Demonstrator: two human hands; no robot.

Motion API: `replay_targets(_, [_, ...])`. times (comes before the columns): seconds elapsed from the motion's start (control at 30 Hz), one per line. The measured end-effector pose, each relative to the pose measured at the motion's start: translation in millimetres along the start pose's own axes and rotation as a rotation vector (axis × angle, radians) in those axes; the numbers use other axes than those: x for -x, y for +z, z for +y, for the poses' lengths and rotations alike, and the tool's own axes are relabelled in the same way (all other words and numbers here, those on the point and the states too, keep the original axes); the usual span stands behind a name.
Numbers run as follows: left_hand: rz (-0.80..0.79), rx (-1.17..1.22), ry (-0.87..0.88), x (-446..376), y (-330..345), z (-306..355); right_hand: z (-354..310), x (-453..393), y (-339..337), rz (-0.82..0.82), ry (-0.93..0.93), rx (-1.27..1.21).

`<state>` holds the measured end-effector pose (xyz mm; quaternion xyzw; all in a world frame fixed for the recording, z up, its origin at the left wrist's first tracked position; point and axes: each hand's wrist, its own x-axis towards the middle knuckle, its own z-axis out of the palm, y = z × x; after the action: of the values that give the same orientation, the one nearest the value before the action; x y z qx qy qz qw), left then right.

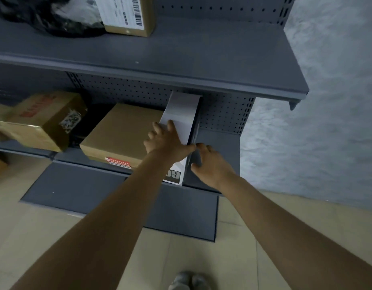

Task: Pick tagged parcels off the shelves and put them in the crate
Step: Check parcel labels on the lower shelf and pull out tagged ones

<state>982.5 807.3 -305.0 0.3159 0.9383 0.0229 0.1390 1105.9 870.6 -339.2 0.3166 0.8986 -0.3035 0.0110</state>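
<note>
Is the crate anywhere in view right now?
No, only shelves with parcels, the floor, and both hands on a white box show.
</note>
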Motion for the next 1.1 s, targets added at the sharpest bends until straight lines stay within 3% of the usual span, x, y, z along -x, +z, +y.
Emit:
replay_targets(0.2, [0.066, 0.169, -0.018, -13.8, -1.8, -9.7, 4.5, -9.6, 2.6, -0.024, 0.049, -0.131])
replay_targets(0.5, [0.011, 1.062, 0.018, -8.7, -7.6, -74.3, 22.7, -19.6, -3.5, 0.046, 0.282, -0.583])
replay_targets(0.6, [-0.083, 1.259, 0.024, -2.7, 0.5, -91.4, 25.9, -17.9, -3.0, 0.016, 0.416, -0.914])
replay_targets(0.73, [-0.283, 1.549, 0.029, -0.1, 11.2, -104.6, 29.9, -11.0, -6.3, -0.196, 0.441, -1.202])
replay_targets(0.9, [-0.408, 1.557, -0.027, 0.5, 22.8, -113.3, 33.1, -7.3, -9.9, -0.22, 0.395, -1.13])
replay_targets(1.03, [-0.281, 1.193, -0.045, -0.6, 16.7, -94.2, 33.0, -7.3, -11.4, 0.024, 0.381, -0.973])
replay_targets(1.1, [-0.288, 1.08, 0.044, -3.9, 11.6, -75.0, 29.3, -7.5, -18.7, 0.138, 0.375, -0.87])
